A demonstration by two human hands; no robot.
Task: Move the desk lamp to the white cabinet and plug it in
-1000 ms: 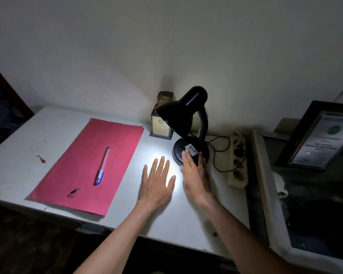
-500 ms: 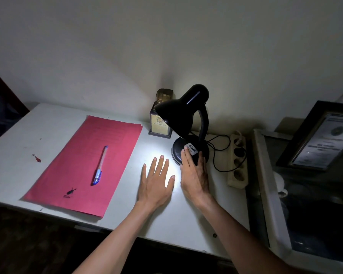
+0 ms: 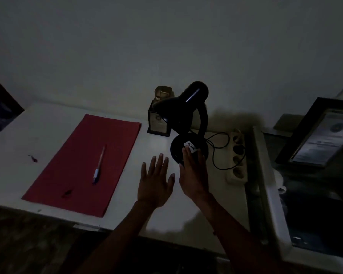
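A black desk lamp (image 3: 188, 107) stands unlit near the back of the white desk (image 3: 16, 135), its shade tilted down to the left. My right hand (image 3: 193, 173) lies flat with its fingertips on the lamp's round base (image 3: 177, 147), beside a white label. My left hand (image 3: 156, 180) rests flat on the desk, fingers spread, just left of the base. The lamp's black cord (image 3: 216, 155) loops to a white power strip (image 3: 238, 157) at the right; where it plugs in is too dark to make out.
A red folder (image 3: 77, 159) with a pen (image 3: 99, 163) on it lies at the left. A small dark trophy block (image 3: 158, 119) stands behind the lamp. At the right is a glass-topped white cabinet (image 3: 269, 194) with a framed certificate (image 3: 321, 135).
The lamp has gone out and the whole scene has turned dark. Both hands stay where they were, the right one on the lamp's base.
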